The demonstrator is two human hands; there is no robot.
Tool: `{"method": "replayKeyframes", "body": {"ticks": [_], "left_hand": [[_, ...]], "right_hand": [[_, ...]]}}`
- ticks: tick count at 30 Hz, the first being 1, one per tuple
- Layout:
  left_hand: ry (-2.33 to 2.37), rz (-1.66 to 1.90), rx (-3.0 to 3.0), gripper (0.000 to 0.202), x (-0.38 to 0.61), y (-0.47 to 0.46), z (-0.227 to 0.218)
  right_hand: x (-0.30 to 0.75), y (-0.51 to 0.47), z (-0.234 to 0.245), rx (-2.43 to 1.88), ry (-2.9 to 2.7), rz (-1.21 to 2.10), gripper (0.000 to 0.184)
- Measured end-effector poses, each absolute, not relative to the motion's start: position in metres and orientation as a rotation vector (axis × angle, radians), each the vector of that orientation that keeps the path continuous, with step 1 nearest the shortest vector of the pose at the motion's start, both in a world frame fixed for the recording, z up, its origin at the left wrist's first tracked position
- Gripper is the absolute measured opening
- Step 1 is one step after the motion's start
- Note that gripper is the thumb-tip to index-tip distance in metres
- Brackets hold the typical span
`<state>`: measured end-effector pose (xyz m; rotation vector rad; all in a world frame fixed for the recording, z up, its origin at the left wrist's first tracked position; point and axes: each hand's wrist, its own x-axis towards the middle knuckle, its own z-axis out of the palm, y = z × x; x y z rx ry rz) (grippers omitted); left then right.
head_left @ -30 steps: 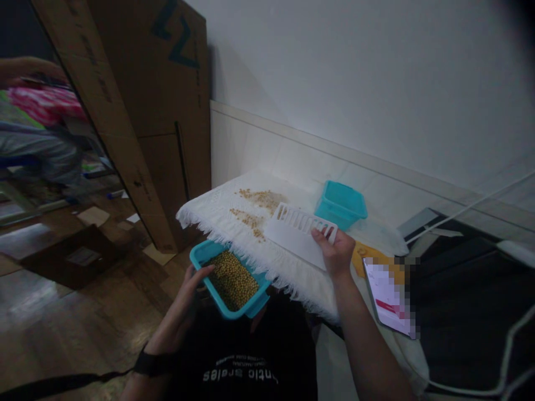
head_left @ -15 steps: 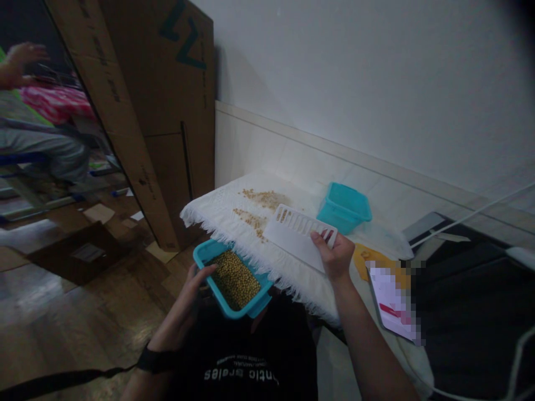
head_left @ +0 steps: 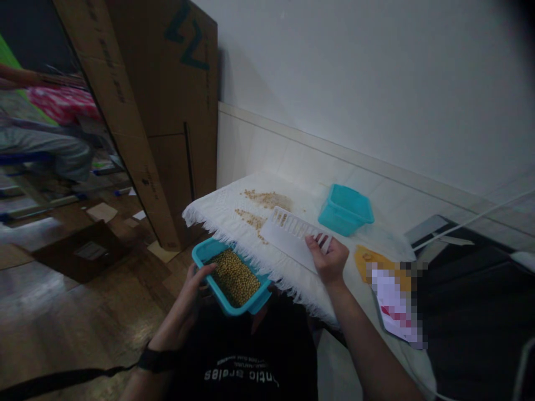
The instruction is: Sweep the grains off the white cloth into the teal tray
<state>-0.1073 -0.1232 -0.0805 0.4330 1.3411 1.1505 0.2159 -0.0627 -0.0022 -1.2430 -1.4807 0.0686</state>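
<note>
My left hand (head_left: 195, 287) grips the left end of a turquoise plastic bin (head_left: 228, 308), thumb over its rim. Yellowish soybeans (head_left: 238, 278) lie inside the bin, which is held just below the table's fringed edge. In my right hand (head_left: 330, 259) is a flat white plastic scraper with a row of slots (head_left: 288, 239), gripped through the slots at its right end. The scraper lies low over the white tablecloth (head_left: 221, 203). Close to its left end are loose beans (head_left: 253, 220) and a second scattered patch of beans (head_left: 267, 199).
A second turquoise bin (head_left: 345, 209) stands on the table near the wall. Right of it lie an orange-yellow packet (head_left: 363, 262), a phone (head_left: 395, 312) and a black bag or seat (head_left: 468, 301). A tall cardboard box (head_left: 167, 111) stands left; beyond it another person (head_left: 45, 145) sits.
My right hand and the scraper have shifted slightly left and down toward the near edge. The bin in my left hand stays nearly still. The other person's arm has lowered.
</note>
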Motion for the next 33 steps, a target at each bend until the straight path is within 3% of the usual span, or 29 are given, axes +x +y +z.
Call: {"method": "replayKeyframes", "body": {"ticks": [7, 13, 24, 33], "left_hand": [[1.357, 1.161, 0.441, 0.071, -0.106, -0.124, -0.074], [1.326, 1.160, 0.443, 0.072, -0.106, -0.124, -0.077], [1.323, 1.180, 0.415, 0.075, -0.103, -0.126, -0.073], [1.335, 1.185, 0.408, 0.076, -0.104, -0.126, -0.075]], "right_hand": [[0.210, -0.070, 0.001, -1.230, -1.584, 0.096, 0.041], [0.199, -0.086, 0.005, -1.240, -1.615, 0.097, 0.048], [0.177, -0.089, 0.003, -1.149, -1.732, 0.054, 0.032], [0.160, -0.117, 0.003, -1.120, -1.776, 0.068, 0.033]]}}
